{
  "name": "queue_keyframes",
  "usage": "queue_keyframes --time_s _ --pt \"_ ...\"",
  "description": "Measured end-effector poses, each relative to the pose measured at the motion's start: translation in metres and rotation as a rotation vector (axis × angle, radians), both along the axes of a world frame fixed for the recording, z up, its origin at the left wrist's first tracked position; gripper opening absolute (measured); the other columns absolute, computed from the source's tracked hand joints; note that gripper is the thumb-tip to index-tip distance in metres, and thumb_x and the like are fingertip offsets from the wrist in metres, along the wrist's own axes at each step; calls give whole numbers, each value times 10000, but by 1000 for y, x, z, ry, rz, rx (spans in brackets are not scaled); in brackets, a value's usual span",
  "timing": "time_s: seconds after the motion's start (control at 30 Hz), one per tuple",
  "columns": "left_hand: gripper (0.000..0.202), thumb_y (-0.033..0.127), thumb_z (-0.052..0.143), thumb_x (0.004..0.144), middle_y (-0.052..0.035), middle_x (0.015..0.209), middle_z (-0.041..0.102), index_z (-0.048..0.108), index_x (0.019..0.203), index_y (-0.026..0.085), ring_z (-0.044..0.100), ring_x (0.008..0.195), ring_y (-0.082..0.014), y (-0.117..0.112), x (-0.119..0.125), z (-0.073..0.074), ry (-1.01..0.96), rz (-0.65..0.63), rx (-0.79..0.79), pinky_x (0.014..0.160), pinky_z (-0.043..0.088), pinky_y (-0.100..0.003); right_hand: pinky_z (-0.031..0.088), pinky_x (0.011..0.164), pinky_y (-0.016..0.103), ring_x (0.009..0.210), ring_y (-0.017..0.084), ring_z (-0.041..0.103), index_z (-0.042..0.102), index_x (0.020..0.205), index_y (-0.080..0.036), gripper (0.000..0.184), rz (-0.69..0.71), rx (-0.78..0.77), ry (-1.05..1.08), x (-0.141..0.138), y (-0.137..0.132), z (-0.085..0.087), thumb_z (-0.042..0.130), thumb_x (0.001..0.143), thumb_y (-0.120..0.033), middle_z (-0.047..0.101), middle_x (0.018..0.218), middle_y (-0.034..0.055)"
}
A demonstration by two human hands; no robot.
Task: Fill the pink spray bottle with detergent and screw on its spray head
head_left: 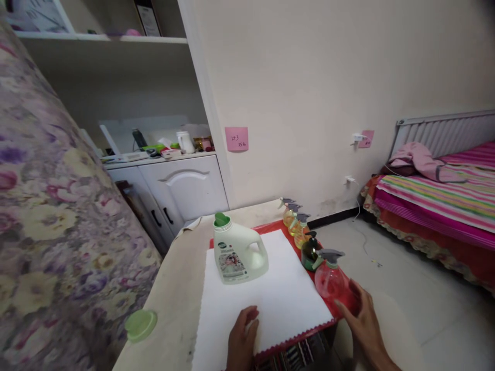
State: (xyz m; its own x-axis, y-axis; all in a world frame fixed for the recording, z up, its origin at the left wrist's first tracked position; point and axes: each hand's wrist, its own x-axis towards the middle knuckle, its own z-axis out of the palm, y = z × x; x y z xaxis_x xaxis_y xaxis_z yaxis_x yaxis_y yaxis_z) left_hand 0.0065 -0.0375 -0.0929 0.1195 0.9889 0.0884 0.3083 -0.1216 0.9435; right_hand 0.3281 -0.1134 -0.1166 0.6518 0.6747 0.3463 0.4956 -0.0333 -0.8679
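Over the near part of a white mat (286, 293), my left hand (243, 335) is empty, its fingers loosely bent and the thumb a little apart. My right hand (363, 314) is open beside a spray bottle (329, 281) of pink-red liquid with a grey trigger head, thumb and fingers apart; whether it touches the bottle I cannot tell. A pale green detergent jug (242, 252) stands upright on the mat, its neck uncapped with a green spout showing. Its likely cap, a light green one (141, 324), lies on the table at the left.
A dark green pump bottle (310, 251) and several yellow spray bottles (300, 234) line the table's right edge on a red cloth (279, 225). A floral curtain (58, 232) hangs at the left. A cabinet (189, 180) stands behind, a bed (436, 206) at the right.
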Motion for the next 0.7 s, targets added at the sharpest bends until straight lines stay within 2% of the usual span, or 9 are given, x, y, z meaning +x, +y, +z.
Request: queue_keyframes --time_s 0.1,0.17,0.23,0.27,0.37,0.47,0.6,0.7 --pt "304 362 581 781 -94 1072 725 653 1024 194 649 1044 -271 -1 -1 -1 -13 -4 -4 939 495 -408 374 1030 506 1195 328 474 502 1201 -203 466 64 18 -8 -10 -23 -1 546 807 -447 529 1213 106" --pt "305 361 588 775 -95 1063 727 654 1020 193 653 1036 -272 -2 -1 0 -26 -6 -6 931 502 -405 431 993 462 1144 309 531 564 1126 -227 372 194 15 12 -26 -28 1 573 802 -410 584 1171 92" --pt "299 358 594 765 -94 1041 735 661 1005 193 659 1020 -274 -2 -2 3 -38 -3 -7 918 511 -404 500 923 405 1055 277 600 600 1102 -246 331 358 0 54 -49 -19 11 600 795 -369 625 1141 76" --pt "297 356 599 757 -92 1030 738 665 997 193 662 1013 -275 -2 -2 3 -43 1 -6 912 515 -404 525 887 382 1012 259 623 604 1107 -254 317 440 0 84 -62 -10 18 596 803 -345 631 1142 70" --pt "291 356 614 733 -90 1000 747 677 967 196 672 987 -276 -1 -1 1 -60 13 -7 897 525 -398 488 959 383 1106 245 578 578 1143 -255 328 599 86 168 -97 31 44 582 816 -278 605 1182 71" --pt "283 363 610 726 -88 971 751 678 947 199 680 958 -269 0 1 -6 -110 54 21 879 534 -386 457 996 406 1119 234 573 539 1161 -232 363 639 140 286 -120 85 66 583 800 -244 584 1213 87" --pt "275 382 608 722 -84 931 753 673 922 204 694 914 -258 2 3 -17 -173 87 44 841 549 -366 419 1026 417 1196 228 523 477 1224 -233 471 643 178 319 -135 152 79 589 767 -238 523 1303 94" --pt "290 411 636 697 -83 898 760 674 904 211 703 884 -261 5 2 -22 -163 90 32 806 563 -354 407 1018 424 1153 237 543 518 1186 -235 486 681 187 321 -140 186 84 621 711 -225 578 1242 72"
